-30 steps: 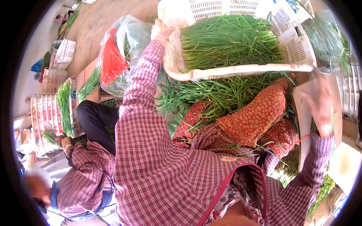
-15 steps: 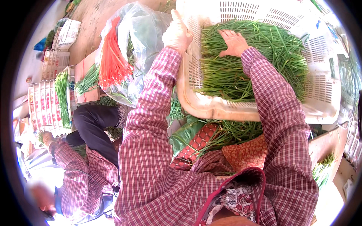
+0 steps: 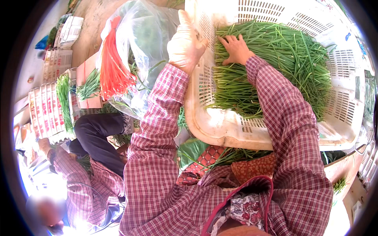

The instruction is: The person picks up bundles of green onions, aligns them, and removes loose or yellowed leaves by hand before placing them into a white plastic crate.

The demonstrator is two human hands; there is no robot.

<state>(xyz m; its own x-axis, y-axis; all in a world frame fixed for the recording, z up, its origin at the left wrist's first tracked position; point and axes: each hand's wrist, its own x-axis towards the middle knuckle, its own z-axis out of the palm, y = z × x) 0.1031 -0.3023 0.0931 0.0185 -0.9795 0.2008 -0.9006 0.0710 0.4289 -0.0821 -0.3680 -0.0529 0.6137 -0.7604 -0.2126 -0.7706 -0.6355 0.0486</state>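
Head view. The left hand [image 3: 185, 41], pale and apparently gloved, grips the near-left rim of a white perforated plastic basket [image 3: 220, 126], its fingers curled over the rim's edge. The right hand [image 3: 236, 49] lies inside the basket, its fingers [image 3: 230, 39] spread flat and pressed onto the pile of long green stalks [image 3: 283, 67]; they close on nothing. The stalks fill most of the basket, running from the left wall toward the right wall. Both forearms wear plaid red-and-white sleeves [image 3: 157, 129]. Left of the basket sits a clear plastic bag [image 3: 145, 35], with a bunch of red ties [image 3: 112, 70] hanging against it. Farther left, bundled green stalks [image 3: 63, 98] rest among white crates [image 3: 43, 114]. At lower left another person [image 3: 82, 185] in a similar plaid shirt crouches.
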